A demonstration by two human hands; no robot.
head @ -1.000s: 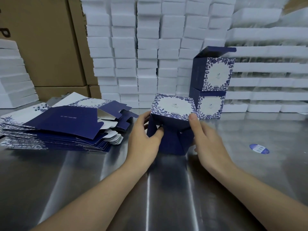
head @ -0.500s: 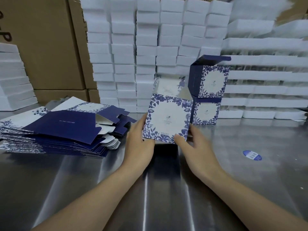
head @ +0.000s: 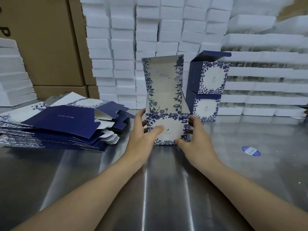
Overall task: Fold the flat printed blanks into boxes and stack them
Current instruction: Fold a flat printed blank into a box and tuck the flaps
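A blue-and-white floral box [head: 173,129] stands upright on the steel table, its lid flap [head: 164,84] raised and showing a printed white inside. My left hand [head: 143,132] holds its left side with the thumb across the front panel. My right hand [head: 196,144] grips the lower right corner. Behind it to the right, two finished boxes [head: 210,84] sit stacked, the top one with its lid ajar. A thick pile of flat printed blanks [head: 60,124] lies at the left.
White foam blocks [head: 150,39] are stacked in a wall behind the table, with brown cartons [head: 43,39] at the back left. A round blue sticker [head: 250,151] lies on the steel table [head: 166,189] at the right.
The box was tipped with a printed face toward me; now it stands on its base with the lid flap opened upward. Both hands shifted to its lower sides.
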